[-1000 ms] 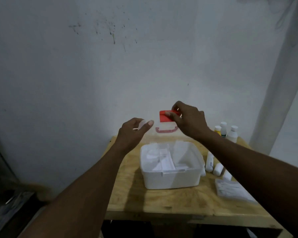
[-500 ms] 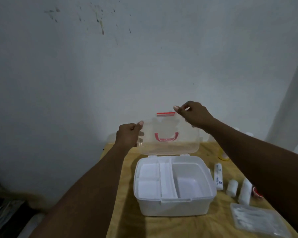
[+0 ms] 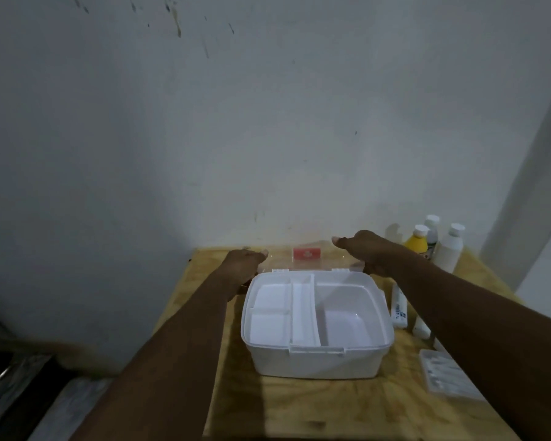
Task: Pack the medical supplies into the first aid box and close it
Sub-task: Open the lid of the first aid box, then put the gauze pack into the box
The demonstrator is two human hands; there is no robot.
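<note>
The white first aid box (image 3: pixel 315 364) stands open in the middle of the wooden table (image 3: pixel 268 405), its divided tray empty. Its clear lid (image 3: pixel 331 261), with a red latch (image 3: pixel 306 253), lies folded back behind the box, almost flat. My left hand (image 3: pixel 244 265) grips the lid's far left corner and my right hand (image 3: pixel 365 249) grips its far right corner. To the right of the box lie a white tube (image 3: pixel 399 308), a small white roll (image 3: pixel 421 328) and a clear packet of supplies (image 3: pixel 446 375).
A yellow bottle (image 3: pixel 416 242) and two white bottles (image 3: pixel 449 251) stand at the table's back right corner against the wall. The table's left edge drops to a dark floor. A pale wall rises right behind the table.
The lid has swung from upright to folded back behind the box, both hands going down with it. The view has tilted lower onto the table.
</note>
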